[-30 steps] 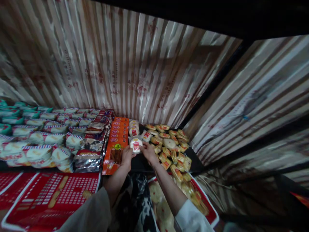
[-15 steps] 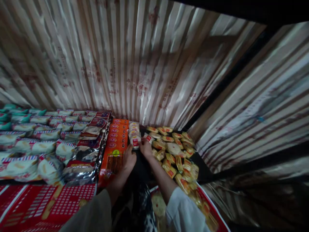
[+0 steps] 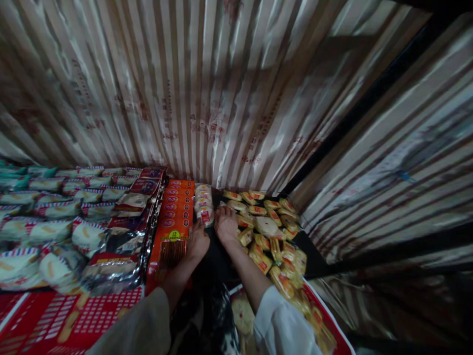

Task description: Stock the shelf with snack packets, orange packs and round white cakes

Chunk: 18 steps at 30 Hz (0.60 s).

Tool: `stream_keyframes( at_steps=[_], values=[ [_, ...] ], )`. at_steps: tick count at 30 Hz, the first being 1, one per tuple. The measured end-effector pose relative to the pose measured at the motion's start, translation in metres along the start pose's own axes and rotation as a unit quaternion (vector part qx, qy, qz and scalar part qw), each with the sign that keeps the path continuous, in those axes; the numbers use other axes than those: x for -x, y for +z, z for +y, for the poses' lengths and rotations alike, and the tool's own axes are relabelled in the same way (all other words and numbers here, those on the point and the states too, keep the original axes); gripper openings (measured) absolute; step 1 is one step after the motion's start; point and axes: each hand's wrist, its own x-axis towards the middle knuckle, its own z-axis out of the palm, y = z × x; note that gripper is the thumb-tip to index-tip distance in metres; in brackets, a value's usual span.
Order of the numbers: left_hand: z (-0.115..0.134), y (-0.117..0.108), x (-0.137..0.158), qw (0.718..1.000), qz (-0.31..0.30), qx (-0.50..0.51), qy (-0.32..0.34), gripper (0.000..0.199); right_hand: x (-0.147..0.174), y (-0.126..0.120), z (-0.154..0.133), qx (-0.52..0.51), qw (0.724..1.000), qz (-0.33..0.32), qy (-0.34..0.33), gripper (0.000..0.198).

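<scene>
A short column of overlapping white round packets with red labels (image 3: pixel 204 204) lies on the black surface ahead of me. My left hand (image 3: pixel 198 240) is at its near end, the fingertips touching the nearest packet and the fingers partly stretched. Just right of the column, my right hand (image 3: pixel 226 226) is closed over a white packet, of which only a pale edge shows past the fingers. Left of the column lie overlapping orange packs (image 3: pixel 175 207). Yellow-wrapped round packets (image 3: pixel 257 211) are spread to the right of my right hand.
Shiny dark-red and silver bags (image 3: pixel 121 256) and rows of white bags (image 3: pixel 53 229) fill the left. A red basket-patterned panel (image 3: pixel 107 315) runs along the front left. Yellow packets spill towards a red-edged bin (image 3: pixel 327 308) at lower right. A striped sheet (image 3: pixel 207 98) hangs behind.
My right hand has turned and now covers the white packet whose red label showed before. My left fingertips remain by the column. The view has shifted slightly.
</scene>
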Motion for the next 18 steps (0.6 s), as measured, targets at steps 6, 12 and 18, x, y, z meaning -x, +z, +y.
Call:
stream_keyframes(
  at_steps=[6, 12, 18],
  values=[
    [-0.001, 0.008, 0.003, 0.999, 0.037, -0.025, 0.025, 0.043, 0.004, -0.004, 0.018, 0.043, 0.998, -0.041, -0.021, 0.035],
    [0.000, 0.007, 0.007, 0.998, 0.036, -0.029, 0.038, 0.042, 0.004, -0.006, 0.023, 0.065, 0.997, -0.026, -0.029, 0.028],
    [0.002, 0.002, 0.012, 0.997, 0.052, -0.010, 0.055, 0.041, 0.001, -0.026, 0.027, 0.013, 0.999, -0.001, 0.036, 0.024]
  ],
)
